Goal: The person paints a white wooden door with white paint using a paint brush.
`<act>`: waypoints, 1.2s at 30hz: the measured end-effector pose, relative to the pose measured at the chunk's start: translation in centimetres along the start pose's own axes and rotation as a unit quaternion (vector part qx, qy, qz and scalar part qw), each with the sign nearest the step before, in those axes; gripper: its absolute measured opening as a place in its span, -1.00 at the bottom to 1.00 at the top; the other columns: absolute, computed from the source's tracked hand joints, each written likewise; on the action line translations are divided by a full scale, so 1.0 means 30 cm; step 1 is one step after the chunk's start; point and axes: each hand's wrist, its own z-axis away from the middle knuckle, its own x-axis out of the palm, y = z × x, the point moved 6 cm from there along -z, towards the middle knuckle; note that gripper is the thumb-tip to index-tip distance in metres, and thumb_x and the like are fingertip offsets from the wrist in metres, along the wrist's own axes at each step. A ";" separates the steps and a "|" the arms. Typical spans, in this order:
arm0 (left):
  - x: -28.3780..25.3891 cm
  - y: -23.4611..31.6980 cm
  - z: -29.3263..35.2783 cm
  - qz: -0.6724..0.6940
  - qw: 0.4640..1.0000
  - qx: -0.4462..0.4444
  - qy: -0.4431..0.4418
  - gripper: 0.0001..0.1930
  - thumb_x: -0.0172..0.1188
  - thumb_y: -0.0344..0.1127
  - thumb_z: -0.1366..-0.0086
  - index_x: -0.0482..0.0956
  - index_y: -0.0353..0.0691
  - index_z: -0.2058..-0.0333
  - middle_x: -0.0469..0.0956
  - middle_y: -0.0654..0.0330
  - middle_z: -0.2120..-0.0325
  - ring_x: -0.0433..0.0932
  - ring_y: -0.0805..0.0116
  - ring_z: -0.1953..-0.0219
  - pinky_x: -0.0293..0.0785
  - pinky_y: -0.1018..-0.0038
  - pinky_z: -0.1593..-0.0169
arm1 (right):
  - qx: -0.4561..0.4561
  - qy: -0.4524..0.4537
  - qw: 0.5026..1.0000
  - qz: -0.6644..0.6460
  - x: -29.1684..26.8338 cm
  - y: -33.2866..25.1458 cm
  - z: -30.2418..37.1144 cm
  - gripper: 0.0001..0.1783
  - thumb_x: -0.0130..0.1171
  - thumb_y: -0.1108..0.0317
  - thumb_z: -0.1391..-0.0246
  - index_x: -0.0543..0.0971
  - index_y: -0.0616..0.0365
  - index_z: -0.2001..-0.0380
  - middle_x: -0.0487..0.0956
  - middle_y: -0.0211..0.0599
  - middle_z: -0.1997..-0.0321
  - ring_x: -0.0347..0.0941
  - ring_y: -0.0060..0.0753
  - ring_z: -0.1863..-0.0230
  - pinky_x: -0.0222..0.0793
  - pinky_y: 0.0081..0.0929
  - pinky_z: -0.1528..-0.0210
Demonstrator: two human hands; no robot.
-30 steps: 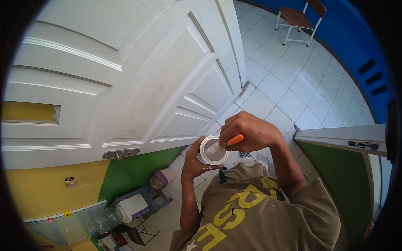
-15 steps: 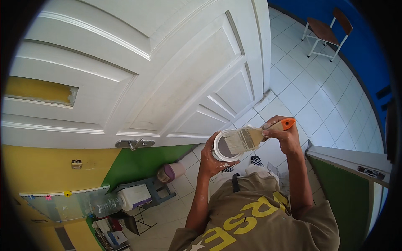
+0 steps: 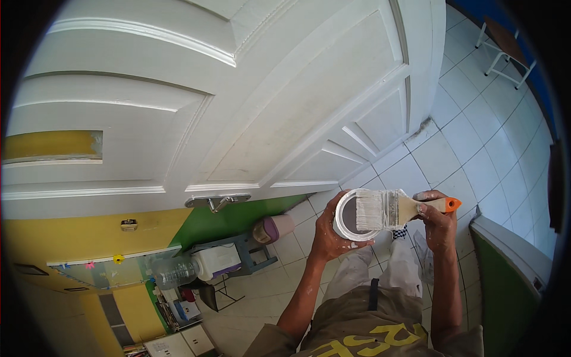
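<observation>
My left hand (image 3: 328, 231) is wrapped round a white paint tub (image 3: 341, 221) with a round rim and a greyish inside. In my right hand (image 3: 438, 220) is a wide paintbrush (image 3: 404, 210), gripped by its pale wooden handle with an orange end. Its bristles are coated in white and lie across the tub's opening, over the right side of the rim. White paint specks show on both hands. Beyond the tub stands a white panelled door (image 3: 297, 101) with a metal lever handle (image 3: 217, 202); some of its panels look stained.
A brown chair (image 3: 505, 44) stands far right on white floor tiles (image 3: 428, 172). To the left are a pink and purple bin (image 3: 275, 229), a grey-blue stool (image 3: 256, 253) and a large clear water bottle (image 3: 176, 271). A green door panel (image 3: 505, 297) rises close on my right.
My hands, with tub and brush, now appear further right as the view has shifted. The brush has turned more level, its bristles still over the tub.
</observation>
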 end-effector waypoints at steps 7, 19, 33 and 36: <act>-0.097 -0.070 -0.019 0.013 0.999 -0.002 0.034 0.19 0.79 -0.12 0.31 0.32 -0.20 -0.34 0.48 0.08 -0.22 0.48 0.14 -0.28 0.41 0.14 -0.39 | -0.017 -0.007 1.000 0.012 0.058 0.090 -0.003 -0.71 0.30 0.44 -0.06 0.56 0.32 0.14 0.63 -0.11 0.24 0.65 -0.20 0.30 0.71 -0.15 0.28; -0.378 -0.124 0.087 0.005 0.994 0.031 0.107 0.19 0.73 0.08 0.24 0.31 -0.23 -0.35 0.47 -0.01 -0.20 0.50 0.02 -0.26 0.41 0.11 -0.36 | -0.015 -0.059 0.998 -0.027 0.269 0.284 0.021 -0.64 0.28 0.40 -0.13 0.49 0.28 0.04 0.57 -0.11 0.07 0.62 -0.16 0.11 0.63 -0.13 0.09; -0.611 -0.251 0.335 0.014 0.987 -0.002 0.163 0.21 0.81 -0.12 0.35 0.33 -0.23 -0.33 0.52 0.08 -0.19 0.53 0.17 -0.23 0.43 0.19 -0.36 | -0.079 -0.109 0.989 -0.062 0.434 0.463 0.061 -0.69 0.27 0.43 -0.17 0.51 0.21 0.03 0.57 -0.23 0.01 0.57 -0.22 -0.07 0.51 -0.15 -0.19; -0.610 -0.317 0.408 0.007 0.988 -0.030 0.153 0.21 0.81 -0.15 0.34 0.32 -0.23 -0.33 0.52 0.07 -0.19 0.54 0.15 -0.22 0.45 0.16 -0.35 | -0.134 -0.172 0.974 -0.064 0.486 0.444 0.007 -0.64 0.27 0.43 -0.20 0.49 0.23 -0.05 0.57 -0.17 -0.07 0.56 -0.17 -0.13 0.54 -0.07 -0.18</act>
